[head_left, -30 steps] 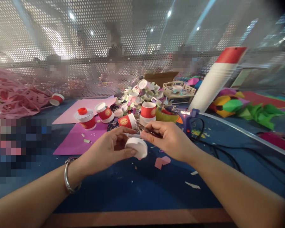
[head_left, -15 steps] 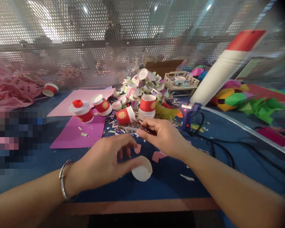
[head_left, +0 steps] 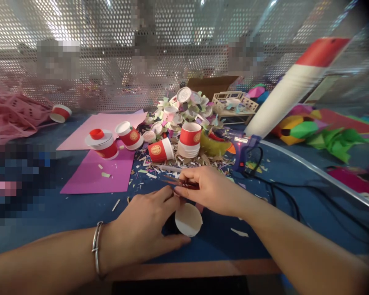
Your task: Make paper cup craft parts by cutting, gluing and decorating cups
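Observation:
My right hand (head_left: 213, 190) pinches a small pair of dark red scissors (head_left: 182, 183), blades pointing left, low over the blue table (head_left: 64, 209). A white round paper piece (head_left: 188, 219) lies on the table just under that hand. My left hand (head_left: 144, 229) rests palm down to the left of the piece, thumb stretched along the table below it. Its fingertips reach up to the scissor blades, and it holds nothing that I can see. A metal bangle sits on my left wrist.
Several red paper cups (head_left: 189, 137) stand or lie behind, among paper scraps and a heap of cut cup pieces (head_left: 184, 108). A blue glue gun (head_left: 242, 149) with a black cable lies right. Purple sheet (head_left: 98, 174) left; tall white-and-red tube (head_left: 289, 90); perforated screen behind.
My left hand set the white piece down on the table and let go, then settled flat beside it. My right hand came down and nearer with the scissors.

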Demonstrator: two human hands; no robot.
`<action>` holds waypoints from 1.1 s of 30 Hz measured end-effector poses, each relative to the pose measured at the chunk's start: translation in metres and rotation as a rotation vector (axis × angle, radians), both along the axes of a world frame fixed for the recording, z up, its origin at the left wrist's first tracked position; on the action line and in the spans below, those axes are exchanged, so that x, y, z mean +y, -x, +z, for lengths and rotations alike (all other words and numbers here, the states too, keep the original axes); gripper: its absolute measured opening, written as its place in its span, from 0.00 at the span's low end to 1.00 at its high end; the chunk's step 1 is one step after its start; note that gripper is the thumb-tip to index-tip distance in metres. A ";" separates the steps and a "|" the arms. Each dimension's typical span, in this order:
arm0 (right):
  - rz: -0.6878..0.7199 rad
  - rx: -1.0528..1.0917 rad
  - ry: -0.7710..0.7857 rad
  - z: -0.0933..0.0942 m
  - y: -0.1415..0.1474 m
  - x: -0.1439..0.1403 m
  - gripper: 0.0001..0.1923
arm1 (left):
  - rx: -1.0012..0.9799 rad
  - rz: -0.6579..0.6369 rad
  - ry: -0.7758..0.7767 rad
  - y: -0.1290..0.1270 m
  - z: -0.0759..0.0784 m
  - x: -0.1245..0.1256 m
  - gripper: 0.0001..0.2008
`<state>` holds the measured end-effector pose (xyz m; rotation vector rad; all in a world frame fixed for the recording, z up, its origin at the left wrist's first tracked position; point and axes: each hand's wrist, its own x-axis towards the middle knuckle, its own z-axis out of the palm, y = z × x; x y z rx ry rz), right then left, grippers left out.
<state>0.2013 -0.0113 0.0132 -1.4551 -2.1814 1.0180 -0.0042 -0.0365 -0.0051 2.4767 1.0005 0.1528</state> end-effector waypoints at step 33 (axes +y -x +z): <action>-0.031 0.411 0.084 0.004 0.000 -0.001 0.04 | -0.554 0.133 0.445 0.014 0.017 0.017 0.24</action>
